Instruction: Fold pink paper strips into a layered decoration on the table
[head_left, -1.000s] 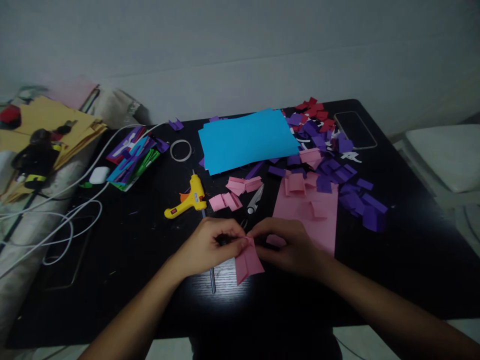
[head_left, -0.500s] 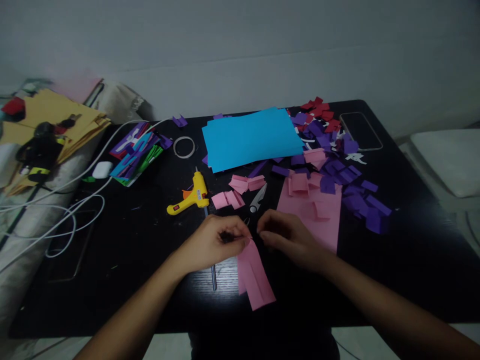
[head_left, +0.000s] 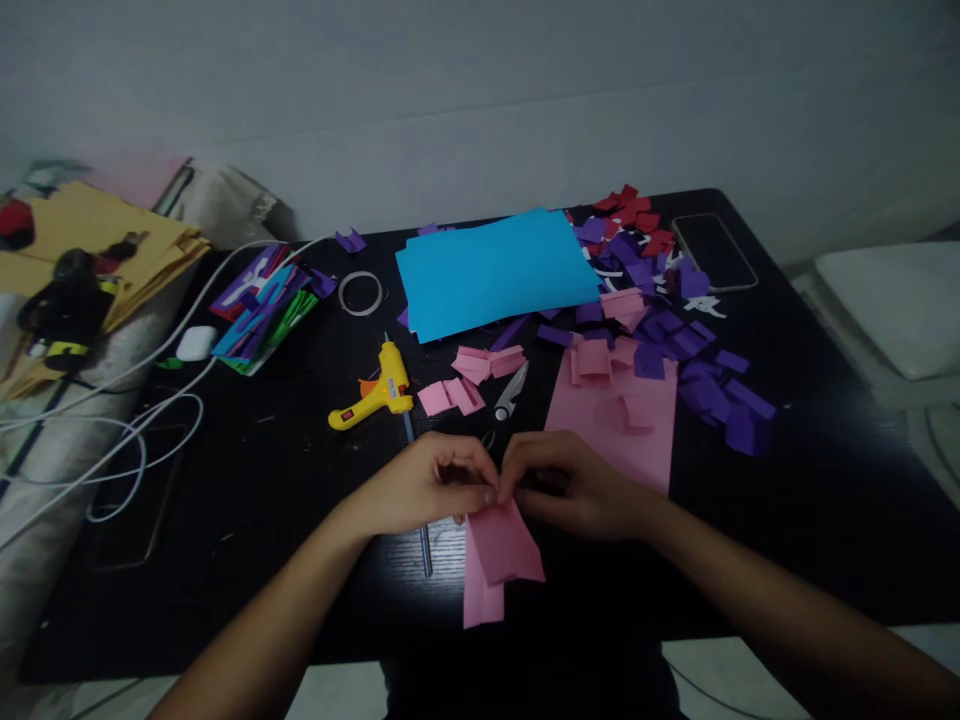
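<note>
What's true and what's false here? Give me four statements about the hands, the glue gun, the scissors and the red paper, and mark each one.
The left hand holds folded pink paper. True.
The yellow glue gun lies on the blue sheets. False: it lies on the black table, apart from them.
The scissors are in the right hand. False: they lie on the table.
Red paper pieces lie near the phone. True.

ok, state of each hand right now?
Left hand: closed, pinching the pink paper strip at its top.
Right hand: fingertips closed at the strip's top edge; whether it grips can't be told.
</note>
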